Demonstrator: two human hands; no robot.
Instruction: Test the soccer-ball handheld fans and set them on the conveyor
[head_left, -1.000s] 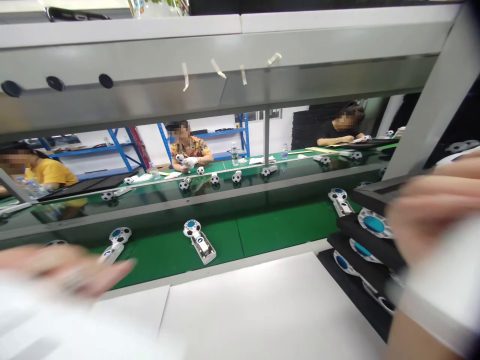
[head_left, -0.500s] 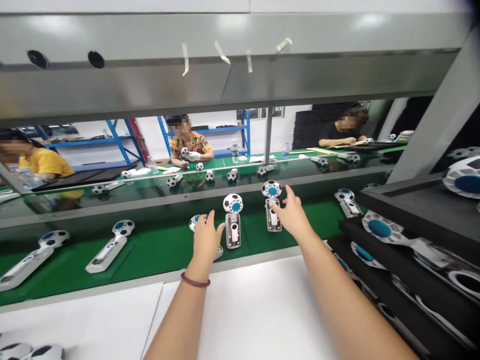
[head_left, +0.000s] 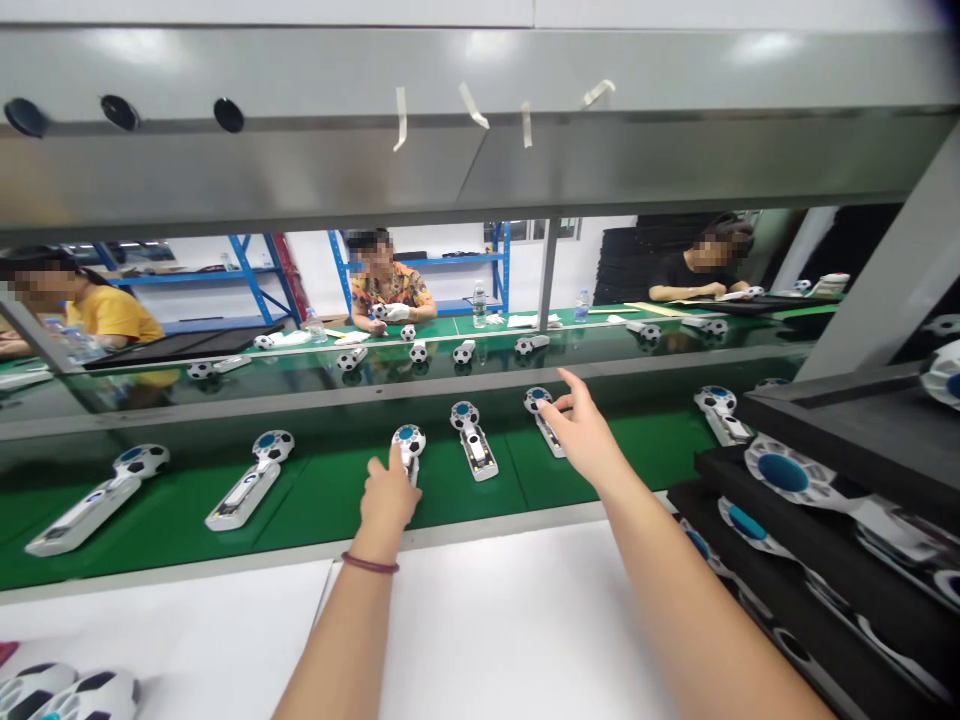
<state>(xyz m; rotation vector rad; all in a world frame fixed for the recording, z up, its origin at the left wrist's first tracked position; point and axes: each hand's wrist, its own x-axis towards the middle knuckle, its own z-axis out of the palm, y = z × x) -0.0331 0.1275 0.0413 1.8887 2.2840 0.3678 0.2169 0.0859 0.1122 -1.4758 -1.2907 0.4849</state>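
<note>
My left hand (head_left: 388,497) is over the near part of a football-headed device (head_left: 409,440) on the green belt (head_left: 300,505), index finger extended onto it. Its lower end is hidden by the hand. My right hand (head_left: 581,425) has thumb and index finger spread beside another such device (head_left: 538,400), the thumb overlapping its head. Between the hands lies a third device (head_left: 476,445), its clear-cased handle tilted toward the lower right, untouched. Two more devices, one of them a long white-handled one (head_left: 244,495), lie at the left.
Black trays (head_left: 810,500) holding more devices are stacked at the right. A white work surface (head_left: 510,620) lies in front, with ball-shaped parts (head_left: 97,695) at its lower left. A metal beam (head_left: 300,170) crosses above. Three people sit across the line.
My left hand has moved left and down onto the left device. The middle device now tilts, and the one by my right hand has turned. The view has shifted slightly.
</note>
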